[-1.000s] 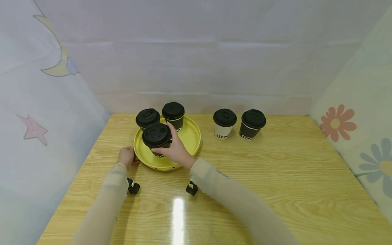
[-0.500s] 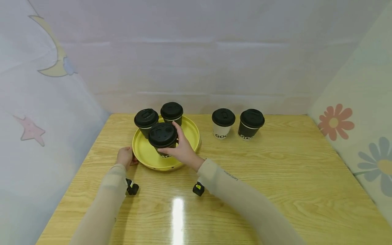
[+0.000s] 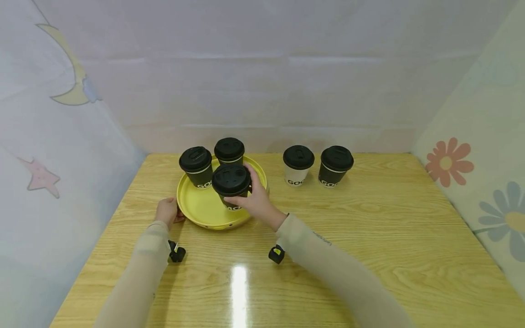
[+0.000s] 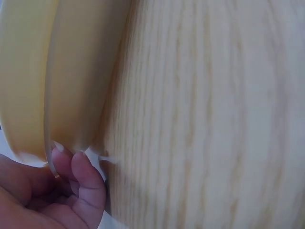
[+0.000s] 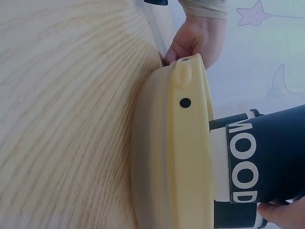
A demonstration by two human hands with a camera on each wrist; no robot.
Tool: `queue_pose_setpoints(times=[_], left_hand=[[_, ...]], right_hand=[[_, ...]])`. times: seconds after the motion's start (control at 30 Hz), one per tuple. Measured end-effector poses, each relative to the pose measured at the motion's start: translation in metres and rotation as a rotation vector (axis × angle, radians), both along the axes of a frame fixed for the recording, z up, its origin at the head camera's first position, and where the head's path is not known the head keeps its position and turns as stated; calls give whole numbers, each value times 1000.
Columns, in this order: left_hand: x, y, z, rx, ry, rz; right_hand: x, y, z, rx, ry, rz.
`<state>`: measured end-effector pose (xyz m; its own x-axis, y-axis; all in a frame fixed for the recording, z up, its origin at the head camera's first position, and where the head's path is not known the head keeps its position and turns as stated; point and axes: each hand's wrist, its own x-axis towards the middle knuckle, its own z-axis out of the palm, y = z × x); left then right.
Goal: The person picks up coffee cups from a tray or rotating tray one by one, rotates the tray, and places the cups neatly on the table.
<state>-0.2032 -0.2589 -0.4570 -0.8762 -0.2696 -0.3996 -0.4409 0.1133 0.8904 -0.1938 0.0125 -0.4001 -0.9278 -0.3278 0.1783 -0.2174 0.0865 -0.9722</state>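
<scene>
My right hand [image 3: 259, 200] grips a black paper coffee cup [image 3: 231, 182] with a black lid, its thumb and fingers around the cup's sides. That cup is over the front right part of a round yellow tray [image 3: 193, 207]. In the right wrist view, "MOOD" is lettered on the cup [image 5: 271, 157]; whether its base touches the tray, I cannot tell. My left hand [image 3: 167, 211] pinches the tray's left edge; the left wrist view shows curled fingers [image 4: 88, 183] at the rim. Two more lidded black cups stand on the tray, one at left [image 3: 198, 171], another behind [image 3: 229, 151].
Right of the tray, a white cup with a black lid [image 3: 298, 166] and a black lidded cup [image 3: 336, 166] stand on the wooden table [image 3: 369, 237]. A pale fabric backdrop [image 3: 262, 91] rises behind the table, with printed side walls.
My right hand has carried the cup rightward over the tray, uncovering more of the left cup. My left hand keeps its hold on the tray's edge.
</scene>
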Motion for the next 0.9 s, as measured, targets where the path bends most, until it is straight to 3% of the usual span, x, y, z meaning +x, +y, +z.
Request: queue_pose_setpoints(times=[0.9], left_hand=[[1,0,2,-38,-22,-11]], right_hand=[[6,37,7,-42,-51,-26]])
